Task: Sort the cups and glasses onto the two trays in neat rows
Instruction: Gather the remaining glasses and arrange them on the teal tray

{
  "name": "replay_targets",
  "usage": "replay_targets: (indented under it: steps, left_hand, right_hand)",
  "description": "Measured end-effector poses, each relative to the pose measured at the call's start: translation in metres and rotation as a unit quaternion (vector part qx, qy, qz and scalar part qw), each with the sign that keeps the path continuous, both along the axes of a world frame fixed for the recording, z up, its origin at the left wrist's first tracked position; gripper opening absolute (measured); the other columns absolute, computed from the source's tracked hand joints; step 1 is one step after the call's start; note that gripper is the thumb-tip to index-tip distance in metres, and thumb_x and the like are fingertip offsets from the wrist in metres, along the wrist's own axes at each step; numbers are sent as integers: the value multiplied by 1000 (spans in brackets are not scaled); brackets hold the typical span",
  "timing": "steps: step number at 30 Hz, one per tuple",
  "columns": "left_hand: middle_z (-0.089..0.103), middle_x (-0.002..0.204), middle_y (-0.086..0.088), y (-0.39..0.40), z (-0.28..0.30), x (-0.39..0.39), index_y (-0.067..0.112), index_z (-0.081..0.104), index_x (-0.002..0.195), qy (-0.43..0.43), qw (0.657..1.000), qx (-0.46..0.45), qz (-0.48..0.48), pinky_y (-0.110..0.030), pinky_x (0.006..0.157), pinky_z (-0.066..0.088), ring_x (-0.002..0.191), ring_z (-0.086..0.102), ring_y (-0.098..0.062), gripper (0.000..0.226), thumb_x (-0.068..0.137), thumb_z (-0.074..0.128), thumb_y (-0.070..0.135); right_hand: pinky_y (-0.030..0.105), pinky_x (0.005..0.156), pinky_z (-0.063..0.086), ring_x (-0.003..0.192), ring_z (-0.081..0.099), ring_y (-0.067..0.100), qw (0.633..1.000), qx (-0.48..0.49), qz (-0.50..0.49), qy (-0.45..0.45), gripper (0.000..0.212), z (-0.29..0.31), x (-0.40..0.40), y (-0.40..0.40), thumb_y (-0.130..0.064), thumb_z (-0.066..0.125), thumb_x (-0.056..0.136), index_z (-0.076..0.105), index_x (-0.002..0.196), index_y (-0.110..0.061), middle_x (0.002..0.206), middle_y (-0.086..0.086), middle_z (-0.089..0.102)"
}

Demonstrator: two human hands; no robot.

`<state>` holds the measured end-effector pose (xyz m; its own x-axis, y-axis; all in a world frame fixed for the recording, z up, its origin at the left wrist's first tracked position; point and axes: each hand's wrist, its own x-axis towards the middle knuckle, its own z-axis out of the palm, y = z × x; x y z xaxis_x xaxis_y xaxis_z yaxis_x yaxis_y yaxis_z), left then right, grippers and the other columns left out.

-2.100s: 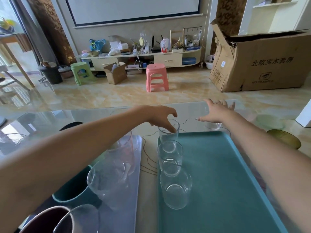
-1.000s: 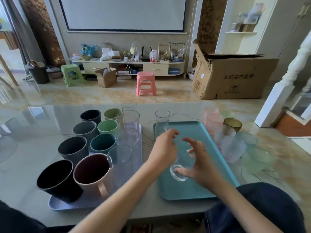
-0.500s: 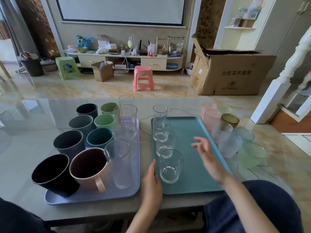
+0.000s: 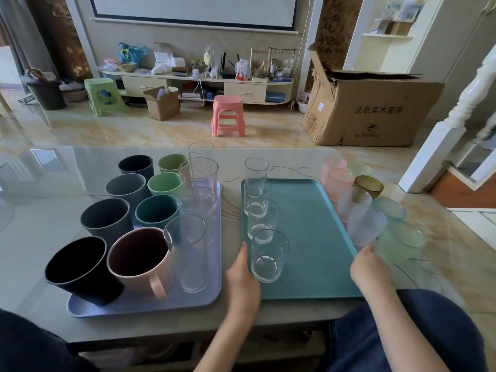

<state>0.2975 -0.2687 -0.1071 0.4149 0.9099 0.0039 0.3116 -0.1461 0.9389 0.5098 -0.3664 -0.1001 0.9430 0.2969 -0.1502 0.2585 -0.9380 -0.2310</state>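
Cardboard box (image 4: pixel 373 108), far right on floor: side printed with Chinese characters 北欧实木套房. Below them small logo and line of tiny print, too blurred to read, possibly Latin capitals. No other legible text.

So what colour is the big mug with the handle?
The handled mug is pale pink outside, dark brownish inside, seen in the head view.

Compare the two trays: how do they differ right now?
The lavender tray is packed with opaque cups and tall clear glasses; the teal tray holds only one row of short clear glasses along its left edge. The lavender tray is untouched; both hands sit at the teal tray's edges. Both lie flat on the table.
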Motion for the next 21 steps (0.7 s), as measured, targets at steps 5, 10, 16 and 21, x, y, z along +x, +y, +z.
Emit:
replay_targets:
  steps: [5,10,16,21]
  left_hand:
    - [56,135,-7,23,-9,6,10,47,137,-31,998,-21,55,-37,107,40,126,51,-20,52,89,41,-8]
    - [49,141,-3,33,-9,4,11,40,141,-28,999,-18,35,-38,111,36,132,44,-20,61,84,39,-12]
    - [56,115,29,17,-7,5,50,42,120,-83,996,28,-15,-1,82,39,105,53,15,66,67,56,14]
    - [54,111,30,18,-12,11,41,43,117,-64,995,67,18,-8,88,41,104,53,13,63,67,78,25]
  right_hand:
    - [41,88,46,115,54,36,998,-41,48,12,32,4,-3,4,-3,35,92,39,124,-2,127,19,54]
    - [39,89,46,115,54,35,997,-30,72,5,32,6,-8,5,-2,34,92,40,123,-2,126,19,54]
    - [37,86,46,113,55,34,996,-32,80,6,29,7,-10,6,-1,35,92,41,120,-3,124,18,55]
    - [38,88,46,114,55,34,996,-28,80,5,30,8,-10,6,-1,34,92,41,121,-2,125,18,54]
